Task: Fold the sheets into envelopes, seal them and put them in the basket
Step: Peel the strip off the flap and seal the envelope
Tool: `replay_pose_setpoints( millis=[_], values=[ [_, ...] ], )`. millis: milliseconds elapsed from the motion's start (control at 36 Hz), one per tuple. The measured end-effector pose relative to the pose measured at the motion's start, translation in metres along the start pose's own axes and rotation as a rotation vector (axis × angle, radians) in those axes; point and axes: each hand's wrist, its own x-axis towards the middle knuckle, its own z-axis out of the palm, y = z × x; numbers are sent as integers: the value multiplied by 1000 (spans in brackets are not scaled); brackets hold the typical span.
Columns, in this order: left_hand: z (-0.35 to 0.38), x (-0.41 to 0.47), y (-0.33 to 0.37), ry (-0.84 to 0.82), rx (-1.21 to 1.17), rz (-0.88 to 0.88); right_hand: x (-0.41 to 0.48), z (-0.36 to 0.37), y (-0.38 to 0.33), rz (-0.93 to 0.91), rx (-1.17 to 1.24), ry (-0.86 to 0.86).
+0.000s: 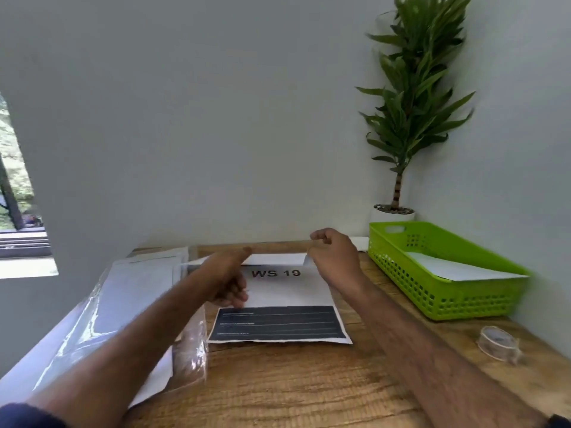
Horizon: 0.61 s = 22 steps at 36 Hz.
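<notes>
The white sheet (pixel 278 259), judged light, limp and easily creased, is held over the WS 19 page (pixel 287 291) at the far side of the table (pixel 278 384), pinched at its right corner by the right hand (pixel 333 257) and seemingly gripped, though blurred, by the curled left hand (pixel 225 276); edge holds are advised.

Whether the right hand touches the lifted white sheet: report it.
Touching. The head view shows the right hand pinching the white sheet at its right end, with no gap visible.

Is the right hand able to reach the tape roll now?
Probably yes: bare table surrounds the tape roll, though the right hand pinches the sheet and must let go first.
</notes>
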Motion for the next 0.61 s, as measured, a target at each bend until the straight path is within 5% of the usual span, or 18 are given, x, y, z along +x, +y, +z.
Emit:
replay_pose_setpoints(
  millis=[167,306,472,611],
  values=[
    [22,-18,9,286,525,362,-45,-63,9,-192,-71,130],
    [68,-51,17,360,582,662,-94,-125,20,-351,-120,338],
    [155,-98,30,227,488,859,-122,-188,69,-347,-180,579],
    [232,-124,39,22,358,907,-125,-225,104,-190,-202,526]
  ],
)
